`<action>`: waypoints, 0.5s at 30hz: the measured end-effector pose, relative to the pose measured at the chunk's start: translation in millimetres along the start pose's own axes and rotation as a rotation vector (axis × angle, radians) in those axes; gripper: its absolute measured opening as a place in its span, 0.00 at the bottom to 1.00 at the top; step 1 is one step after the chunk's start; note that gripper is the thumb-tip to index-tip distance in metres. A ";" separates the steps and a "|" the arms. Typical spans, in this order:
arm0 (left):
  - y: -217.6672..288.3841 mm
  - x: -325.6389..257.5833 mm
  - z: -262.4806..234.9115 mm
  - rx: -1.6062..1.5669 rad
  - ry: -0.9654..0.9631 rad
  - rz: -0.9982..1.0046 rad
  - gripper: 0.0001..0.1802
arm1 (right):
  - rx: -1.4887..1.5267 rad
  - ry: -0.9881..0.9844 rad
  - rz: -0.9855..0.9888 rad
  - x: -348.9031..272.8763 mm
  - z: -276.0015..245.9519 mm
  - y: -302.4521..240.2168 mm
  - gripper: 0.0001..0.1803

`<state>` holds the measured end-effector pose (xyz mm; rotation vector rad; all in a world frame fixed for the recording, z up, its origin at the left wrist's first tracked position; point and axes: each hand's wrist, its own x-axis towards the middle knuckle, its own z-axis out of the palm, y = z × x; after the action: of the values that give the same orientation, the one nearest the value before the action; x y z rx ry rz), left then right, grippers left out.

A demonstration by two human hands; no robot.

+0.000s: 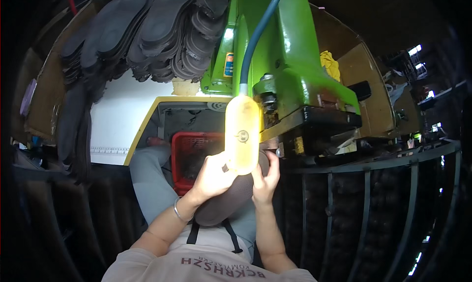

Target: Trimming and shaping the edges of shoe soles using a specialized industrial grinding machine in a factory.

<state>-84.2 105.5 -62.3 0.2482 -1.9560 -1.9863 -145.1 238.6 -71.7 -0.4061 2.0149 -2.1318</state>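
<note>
A dark brown shoe sole (225,203) with a textured surface lies lengthwise between my hands, its rounded near end close to my lap. My left hand (214,178) grips its left edge, and a bracelet circles that wrist. On the right edge, the thumb and fingers of my right hand (266,179) close around the sole near its far end. A bright yellow lamp (242,129) hangs over the far end and hides part of it, along with some of my fingertips. Beyond my right hand stands a green machine (305,51), its dark working head low on the right.
Stacks of dark soles (164,24) cover the back left of a white tabletop (115,122) with a yellow edge. A red plastic basket (175,176) sits below, beside my left leg. A cardboard box (376,80) and a yellow cloth (329,65) are at right, above a metal rail (366,167).
</note>
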 end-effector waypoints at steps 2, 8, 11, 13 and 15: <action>-2.7 2.4 13.1 0.077 0.106 0.084 0.12 | 0.120 0.028 0.161 -34.4 -8.9 8.5 0.29; -16.4 -13.7 28.9 -0.040 0.192 0.049 0.11 | 0.192 -0.282 0.598 -165.5 -67.4 43.8 0.28; -6.9 -21.6 19.6 -0.092 0.264 -0.015 0.13 | 0.373 -0.080 0.591 -161.1 -98.4 28.7 0.22; -12.7 -22.0 19.8 -0.151 0.250 -0.038 0.14 | 0.330 0.087 0.488 -139.3 -103.6 3.1 0.22; -6.9 -21.4 14.7 -0.145 0.185 -0.059 0.17 | 0.285 0.172 0.391 -112.2 -112.0 -15.8 0.23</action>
<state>-70.4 126.9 -71.0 0.4401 -1.7016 -2.0504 -73.6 381.0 -69.3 0.2053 1.6568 -2.2039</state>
